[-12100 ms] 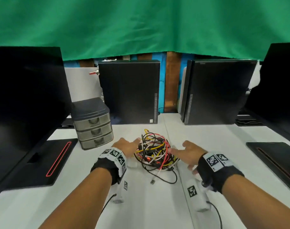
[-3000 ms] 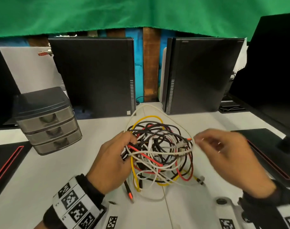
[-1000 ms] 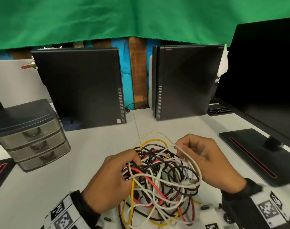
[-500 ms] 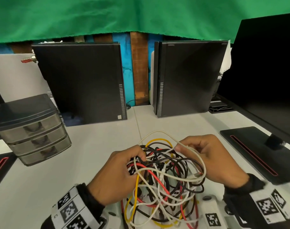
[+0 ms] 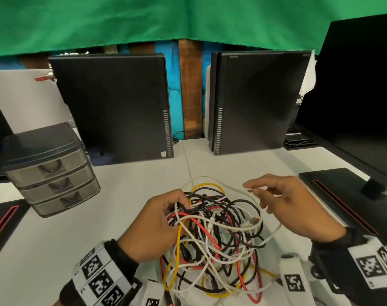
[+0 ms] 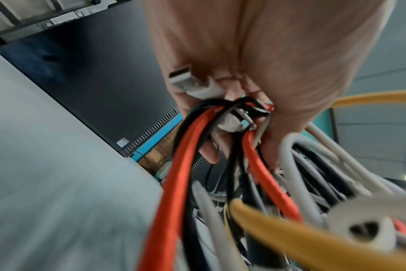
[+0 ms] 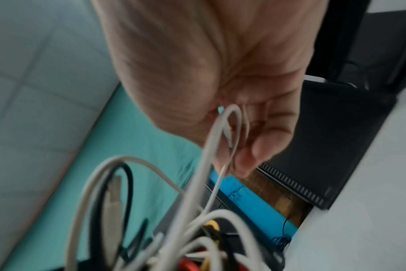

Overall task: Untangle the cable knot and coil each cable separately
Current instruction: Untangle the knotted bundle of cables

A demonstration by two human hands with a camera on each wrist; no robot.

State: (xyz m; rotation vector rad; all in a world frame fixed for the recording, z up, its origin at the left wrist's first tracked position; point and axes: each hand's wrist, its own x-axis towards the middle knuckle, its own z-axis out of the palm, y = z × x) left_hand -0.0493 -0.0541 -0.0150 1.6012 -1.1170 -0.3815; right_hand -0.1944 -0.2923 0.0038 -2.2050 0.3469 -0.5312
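While the left hand [image 5: 154, 226] clamps its curled fingers on a bunch of strands at the left side of the cable knot [image 5: 214, 237], the right hand [image 5: 291, 208] sits just right of the knot, its fingers pinching a loop of white cable [image 5: 212, 178] that arcs away from both hands. The knot hangs between the 2 hands over the white worktop [image 5: 130, 182], its lower loops trailing toward the wrists.

Only the left wrist view shows a white USB plug [image 6: 188, 80] pressed into that palm with red cable [image 6: 181, 165] and black strands. The right wrist view shows the white loop bent over the fingertips [image 7: 241, 165].

Beyond the left hand stands a grey 3-drawer unit [image 5: 49, 171]; 2 black computer cases [image 5: 115, 104] stand farther off, and a black monitor base [image 5: 347, 195] lies right of the right hand.
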